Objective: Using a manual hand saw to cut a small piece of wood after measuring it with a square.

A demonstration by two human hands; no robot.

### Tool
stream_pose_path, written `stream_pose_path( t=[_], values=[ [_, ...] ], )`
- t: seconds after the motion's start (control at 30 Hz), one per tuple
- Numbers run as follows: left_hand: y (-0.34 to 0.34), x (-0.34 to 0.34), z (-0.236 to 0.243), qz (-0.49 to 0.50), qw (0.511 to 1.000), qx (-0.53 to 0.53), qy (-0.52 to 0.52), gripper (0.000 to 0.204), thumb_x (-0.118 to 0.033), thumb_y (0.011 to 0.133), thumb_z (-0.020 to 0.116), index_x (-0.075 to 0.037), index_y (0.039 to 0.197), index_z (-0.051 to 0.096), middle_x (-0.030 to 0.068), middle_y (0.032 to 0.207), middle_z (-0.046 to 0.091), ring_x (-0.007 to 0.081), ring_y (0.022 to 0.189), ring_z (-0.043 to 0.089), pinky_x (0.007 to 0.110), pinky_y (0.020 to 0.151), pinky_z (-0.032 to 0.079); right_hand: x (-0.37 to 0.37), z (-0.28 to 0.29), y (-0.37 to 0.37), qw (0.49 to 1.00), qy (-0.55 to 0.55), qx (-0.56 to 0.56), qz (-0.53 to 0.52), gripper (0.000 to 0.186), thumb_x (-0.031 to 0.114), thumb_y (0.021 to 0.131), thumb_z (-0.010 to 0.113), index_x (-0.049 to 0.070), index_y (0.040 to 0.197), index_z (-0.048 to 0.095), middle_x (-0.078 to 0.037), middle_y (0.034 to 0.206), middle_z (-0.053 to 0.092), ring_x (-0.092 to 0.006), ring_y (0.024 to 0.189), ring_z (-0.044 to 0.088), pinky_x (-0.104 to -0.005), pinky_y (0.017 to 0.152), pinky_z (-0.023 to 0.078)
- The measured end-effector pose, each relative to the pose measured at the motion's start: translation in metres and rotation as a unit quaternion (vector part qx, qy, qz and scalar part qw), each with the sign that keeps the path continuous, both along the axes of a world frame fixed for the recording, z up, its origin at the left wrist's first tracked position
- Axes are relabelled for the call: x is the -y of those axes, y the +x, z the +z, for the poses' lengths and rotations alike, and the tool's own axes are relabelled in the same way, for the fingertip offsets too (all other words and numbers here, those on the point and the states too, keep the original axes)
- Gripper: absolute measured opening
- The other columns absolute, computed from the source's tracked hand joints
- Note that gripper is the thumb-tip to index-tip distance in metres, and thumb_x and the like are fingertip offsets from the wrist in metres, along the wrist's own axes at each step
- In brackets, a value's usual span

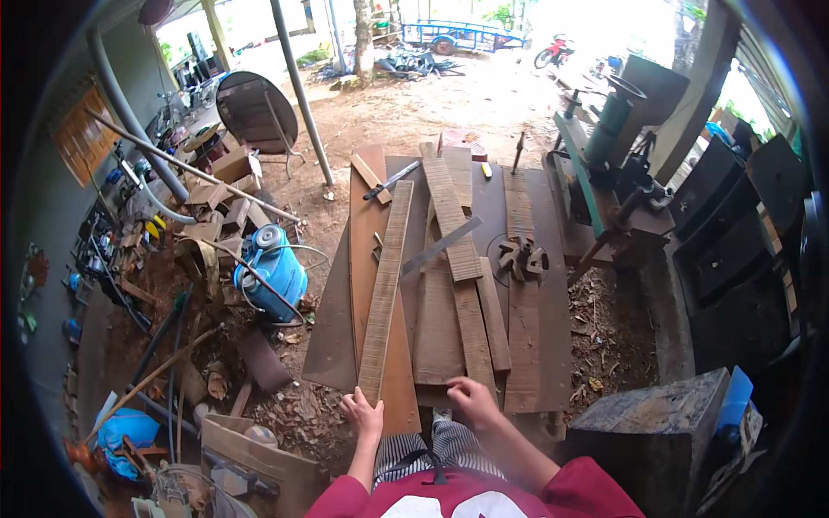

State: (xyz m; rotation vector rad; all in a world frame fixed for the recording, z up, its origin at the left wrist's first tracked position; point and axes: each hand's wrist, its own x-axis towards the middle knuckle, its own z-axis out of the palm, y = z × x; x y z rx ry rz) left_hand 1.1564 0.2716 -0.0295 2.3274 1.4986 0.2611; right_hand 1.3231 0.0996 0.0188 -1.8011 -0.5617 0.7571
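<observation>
Left hand (363, 413) closed on near end of long pale plank (385, 289); right hand (471, 399) curled, grip unclear, on stacked boards (471, 328). Steel ruler (440, 246) farther off.

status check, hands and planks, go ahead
Left hand gripping near end of long pale plank. Right hand resting on a darker plank. Metal ruler lying across the boards ahead.

Brown cardboard boxes (231, 164) sit stacked at the left beside the round tabletop; another open cardboard box (259, 457) lies at the lower left. No signs or screens show.
</observation>
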Motion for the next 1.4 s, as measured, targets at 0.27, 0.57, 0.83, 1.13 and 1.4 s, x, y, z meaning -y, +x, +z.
stream_pose_path(
  t=[0.27,0.57,0.83,1.13,1.4],
  values=[
    [-0.013,-0.014,-0.012,-0.038,0.998,0.025,-0.038,0.065,-0.028,0.053,0.075,-0.003,0.109,0.056,0.0120,0.084,0.045,0.0277,0.085,0.045,0.037,0.079,0.040,-0.114,-0.020,0.111,0.979,0.027,-0.202,-0.013,0.024,0.015,0.083,0.051,0.001,0.102,0.054,-0.005,0.079,0.061,-0.0106,0.068,0.057,-0.0227,0.059,0.044],
    [-0.017,-0.025,-0.012,-0.075,0.994,0.032,-0.072,0.061,-0.038,0.053,0.074,-0.007,0.103,0.061,0.0099,0.080,0.050,0.0245,0.080,0.050,0.036,0.078,0.041,-0.218,-0.066,0.183,0.882,0.053,-0.366,-0.291,0.017,0.019,0.079,0.052,0.007,0.090,0.052,-0.007,0.069,0.061,-0.0140,0.046,0.055,-0.0247,0.037,0.039],
    [-0.027,-0.040,-0.005,-0.088,0.988,0.079,-0.100,0.058,-0.036,0.051,0.076,-0.006,0.100,0.063,0.0129,0.077,0.056,0.0245,0.075,0.056,0.034,0.068,0.047,-0.245,-0.064,0.198,0.837,0.061,-0.390,-0.379,0.013,0.024,0.078,0.056,0.012,0.082,0.054,-0.002,0.066,0.058,-0.0126,0.045,0.052,-0.0249,0.038,0.036],
    [-0.028,-0.036,-0.004,-0.071,0.988,0.084,-0.104,0.060,-0.037,0.051,0.077,-0.011,0.102,0.062,0.0111,0.079,0.056,0.0227,0.075,0.057,0.034,0.068,0.046,-0.266,-0.074,0.222,0.778,0.066,-0.355,-0.514,0.016,0.011,0.074,0.067,0.004,0.067,0.054,-0.005,0.064,0.055,-0.0129,0.045,0.046,-0.0301,0.042,0.040],
    [-0.045,-0.034,-0.003,0.082,0.861,0.347,-0.364,0.059,-0.006,0.055,0.079,0.005,0.108,0.054,0.0029,0.083,0.053,0.0113,0.080,0.055,0.024,0.071,0.047,-0.234,-0.018,0.188,0.888,0.073,0.079,-0.447,0.017,0.018,0.076,0.064,0.001,0.076,0.062,-0.004,0.065,0.059,-0.0109,0.059,0.051,-0.0269,0.055,0.041]
  ],
)
